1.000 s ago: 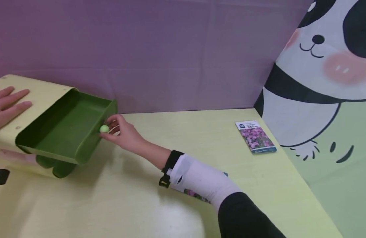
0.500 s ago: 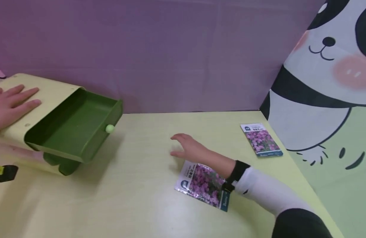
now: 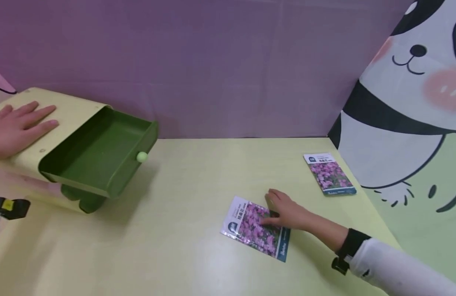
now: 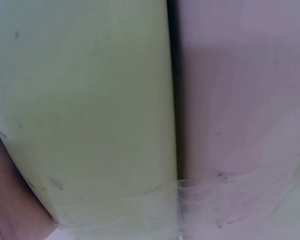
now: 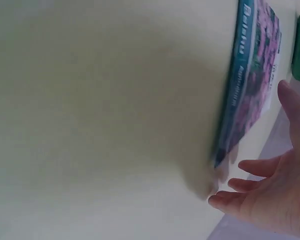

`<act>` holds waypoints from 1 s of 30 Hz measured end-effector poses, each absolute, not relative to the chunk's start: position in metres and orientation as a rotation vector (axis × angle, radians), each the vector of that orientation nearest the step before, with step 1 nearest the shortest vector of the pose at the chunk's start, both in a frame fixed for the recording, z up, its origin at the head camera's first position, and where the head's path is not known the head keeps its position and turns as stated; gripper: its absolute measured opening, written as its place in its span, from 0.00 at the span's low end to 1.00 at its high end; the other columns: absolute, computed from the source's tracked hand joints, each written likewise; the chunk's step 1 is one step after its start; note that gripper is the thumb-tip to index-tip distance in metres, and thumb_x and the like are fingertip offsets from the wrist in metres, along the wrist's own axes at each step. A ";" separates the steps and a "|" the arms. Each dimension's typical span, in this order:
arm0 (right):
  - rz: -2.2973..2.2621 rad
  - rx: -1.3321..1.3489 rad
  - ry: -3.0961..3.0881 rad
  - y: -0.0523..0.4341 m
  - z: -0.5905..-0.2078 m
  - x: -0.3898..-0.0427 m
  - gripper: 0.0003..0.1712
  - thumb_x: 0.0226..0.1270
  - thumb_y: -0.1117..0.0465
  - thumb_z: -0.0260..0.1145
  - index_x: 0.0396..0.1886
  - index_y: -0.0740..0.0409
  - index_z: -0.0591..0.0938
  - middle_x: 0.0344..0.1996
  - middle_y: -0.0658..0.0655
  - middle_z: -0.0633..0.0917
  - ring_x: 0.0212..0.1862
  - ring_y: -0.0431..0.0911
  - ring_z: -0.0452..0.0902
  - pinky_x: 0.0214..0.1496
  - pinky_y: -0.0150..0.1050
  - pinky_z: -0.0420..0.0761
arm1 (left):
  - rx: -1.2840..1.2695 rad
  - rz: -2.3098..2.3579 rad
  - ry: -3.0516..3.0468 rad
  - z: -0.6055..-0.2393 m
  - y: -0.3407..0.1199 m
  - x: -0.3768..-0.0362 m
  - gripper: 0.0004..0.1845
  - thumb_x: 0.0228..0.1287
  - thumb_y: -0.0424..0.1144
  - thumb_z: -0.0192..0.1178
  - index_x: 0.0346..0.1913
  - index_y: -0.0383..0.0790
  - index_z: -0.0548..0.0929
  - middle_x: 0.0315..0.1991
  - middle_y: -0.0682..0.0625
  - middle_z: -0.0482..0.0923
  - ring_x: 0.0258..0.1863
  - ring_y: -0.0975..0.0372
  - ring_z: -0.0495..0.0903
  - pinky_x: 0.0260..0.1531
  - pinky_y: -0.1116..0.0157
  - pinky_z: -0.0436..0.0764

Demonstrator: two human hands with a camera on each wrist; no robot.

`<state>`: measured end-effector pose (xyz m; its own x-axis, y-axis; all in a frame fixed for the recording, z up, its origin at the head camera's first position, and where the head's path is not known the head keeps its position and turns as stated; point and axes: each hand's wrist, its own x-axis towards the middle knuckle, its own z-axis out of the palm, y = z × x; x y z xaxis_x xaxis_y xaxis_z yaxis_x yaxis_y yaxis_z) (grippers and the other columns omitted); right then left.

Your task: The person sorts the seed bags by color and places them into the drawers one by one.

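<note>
My left hand (image 3: 17, 129) rests with spread fingers on top of a cream cabinet (image 3: 70, 102). From the cabinet's right side a green drawer (image 3: 135, 135) with a pale green round knob (image 3: 141, 157) stands pulled out, and nothing shows inside it. Over the right end of a seed packet (image 3: 250, 226) with pink flowers hovers my right hand (image 3: 287, 211), thumb and fingers apart. In the right wrist view, the fingertips are close to a corner of the packet (image 5: 252, 75); I cannot tell whether they touch it.
A second flowered packet (image 3: 329, 173) lies near the right edge of the pale table (image 3: 187, 176). Behind the table hangs a purple cloth (image 3: 205, 74). A panda picture (image 3: 405, 94) fills the right side. Below the cabinet top, a pink section shows in the left wrist view.
My right hand has let go of the drawer knob and moved right to the nearer packet. The left hand stays on the cabinet. The head view has shifted slightly.
</note>
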<state>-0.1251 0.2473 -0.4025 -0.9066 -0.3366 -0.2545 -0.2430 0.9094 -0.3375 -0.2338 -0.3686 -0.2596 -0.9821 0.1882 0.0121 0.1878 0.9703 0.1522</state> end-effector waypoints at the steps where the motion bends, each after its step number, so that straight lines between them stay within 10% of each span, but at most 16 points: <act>1: -0.443 -0.442 2.768 0.249 -0.404 -0.124 0.54 0.56 0.38 0.70 0.70 0.70 0.62 0.71 0.74 0.58 0.71 0.68 0.54 0.71 0.62 0.60 | 0.299 0.242 3.117 -0.259 -0.368 -0.234 0.37 0.77 0.58 0.28 0.76 0.36 0.39 0.72 0.25 0.27 0.74 0.37 0.28 0.71 0.42 0.24; 30: -0.670 -0.322 2.839 0.218 -0.410 -0.115 0.46 0.38 0.60 0.83 0.55 0.65 0.66 0.65 0.73 0.65 0.65 0.64 0.65 0.71 0.56 0.65 | 0.253 0.235 3.095 -0.258 -0.367 -0.234 0.39 0.76 0.60 0.27 0.75 0.34 0.39 0.71 0.26 0.24 0.72 0.36 0.26 0.70 0.41 0.22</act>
